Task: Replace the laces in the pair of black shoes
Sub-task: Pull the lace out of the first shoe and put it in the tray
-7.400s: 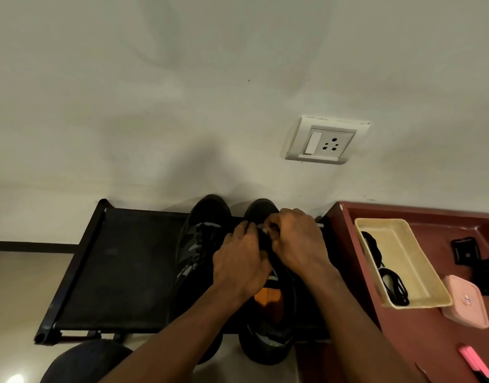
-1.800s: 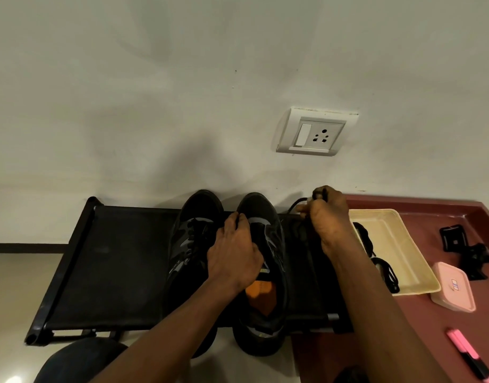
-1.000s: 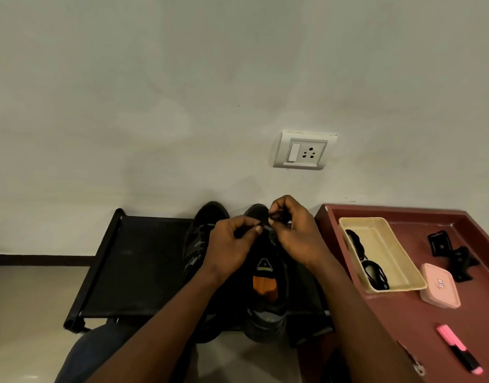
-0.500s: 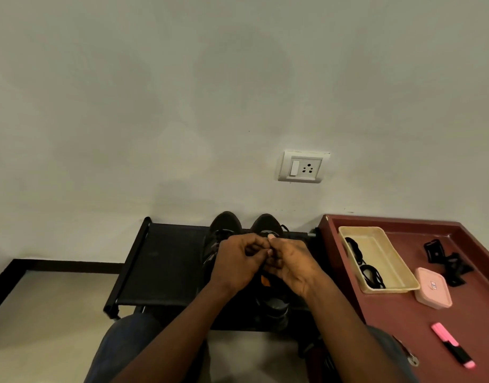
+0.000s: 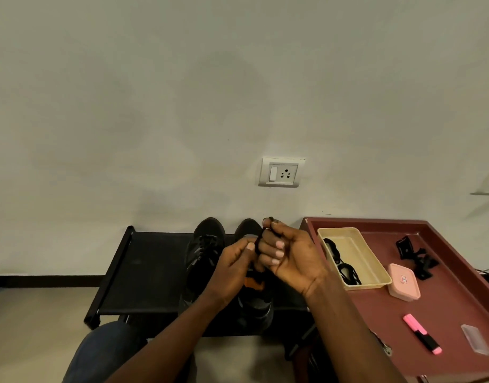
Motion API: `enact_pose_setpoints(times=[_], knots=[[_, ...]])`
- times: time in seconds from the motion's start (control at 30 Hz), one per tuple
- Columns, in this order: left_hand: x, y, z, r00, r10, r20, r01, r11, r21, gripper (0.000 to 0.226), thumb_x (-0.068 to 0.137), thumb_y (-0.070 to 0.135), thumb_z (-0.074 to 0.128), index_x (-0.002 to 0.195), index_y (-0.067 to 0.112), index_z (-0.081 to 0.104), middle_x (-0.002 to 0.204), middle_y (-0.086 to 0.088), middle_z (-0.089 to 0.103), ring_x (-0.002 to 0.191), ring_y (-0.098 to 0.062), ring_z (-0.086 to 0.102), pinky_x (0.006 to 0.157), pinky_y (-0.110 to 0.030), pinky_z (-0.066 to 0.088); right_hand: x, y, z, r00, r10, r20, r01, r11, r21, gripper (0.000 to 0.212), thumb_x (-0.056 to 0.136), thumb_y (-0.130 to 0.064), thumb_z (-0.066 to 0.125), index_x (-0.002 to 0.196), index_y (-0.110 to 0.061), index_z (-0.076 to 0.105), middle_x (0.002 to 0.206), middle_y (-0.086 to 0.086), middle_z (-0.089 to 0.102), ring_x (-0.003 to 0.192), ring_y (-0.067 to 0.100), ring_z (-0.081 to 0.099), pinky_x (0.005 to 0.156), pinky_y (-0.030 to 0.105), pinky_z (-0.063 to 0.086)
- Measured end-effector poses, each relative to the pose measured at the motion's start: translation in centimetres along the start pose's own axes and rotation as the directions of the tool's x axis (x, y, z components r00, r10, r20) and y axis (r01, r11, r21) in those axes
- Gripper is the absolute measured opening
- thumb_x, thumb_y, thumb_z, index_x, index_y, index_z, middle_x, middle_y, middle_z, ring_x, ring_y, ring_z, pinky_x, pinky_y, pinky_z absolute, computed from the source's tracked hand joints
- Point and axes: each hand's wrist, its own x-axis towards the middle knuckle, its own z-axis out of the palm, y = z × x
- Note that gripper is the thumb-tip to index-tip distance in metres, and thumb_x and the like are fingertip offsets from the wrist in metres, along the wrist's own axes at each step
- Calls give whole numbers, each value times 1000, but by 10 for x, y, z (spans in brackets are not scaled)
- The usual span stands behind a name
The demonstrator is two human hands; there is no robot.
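Two black shoes stand side by side on a low black rack (image 5: 144, 272), toes to the wall. The left shoe (image 5: 204, 244) shows its laces; the right shoe (image 5: 249, 230) is mostly hidden behind my hands, with an orange patch on its tongue showing below them. My right hand (image 5: 290, 258) is raised over the right shoe, fingers curled around a black lace (image 5: 261, 236) whose tip sticks up above my fingertips. My left hand (image 5: 232, 266) pinches the same lace just below. More black laces (image 5: 345, 272) lie in a cream tray (image 5: 356, 241).
A dark red table (image 5: 403, 313) to the right carries the cream tray, a pink box (image 5: 403, 281), a pink highlighter (image 5: 421, 337), black clips (image 5: 416, 258) and a small clear piece (image 5: 475, 340). A wall socket (image 5: 282, 172) is above the shoes. My knee (image 5: 105, 352) is at lower left.
My head has pulled back and up, so the shoes look smaller. My right hand has lifted the lace up from the right shoe; my left hand stays close beside it on the lace.
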Motion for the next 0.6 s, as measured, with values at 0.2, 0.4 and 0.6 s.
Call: enact_pose_setpoints(times=[0.2, 0.4, 0.6], knots=[[-5, -11, -7, 976, 166, 137, -216, 778, 590, 26, 108, 24, 51, 124, 24, 71, 100, 10, 75, 92, -9, 72, 84, -35, 59, 5, -11, -20, 947, -247, -204, 275, 954, 122, 32, 103, -11, 44, 124, -2, 66, 69, 1, 54, 57, 10, 48, 48, 21, 38], [-11, 12, -5, 899, 202, 389, -434, 537, 724, 25, 103, 39, 52, 114, 31, 73, 93, 16, 70, 83, 0, 62, 79, -23, 51, 9, -6, -39, 860, -410, -303, 417, 908, -43, 26, 109, -11, 46, 126, -4, 63, 100, 12, 77, 93, 21, 76, 75, 22, 61], [-8, 37, -7, 881, 380, 282, -471, 645, 602, 14, 100, 24, 64, 104, 19, 77, 86, 11, 72, 77, -9, 69, 72, -29, 55, 8, 5, -42, 859, -459, -225, 188, 693, -696, 29, 111, -9, 41, 125, -11, 66, 101, 11, 78, 95, 17, 75, 78, 22, 57]])
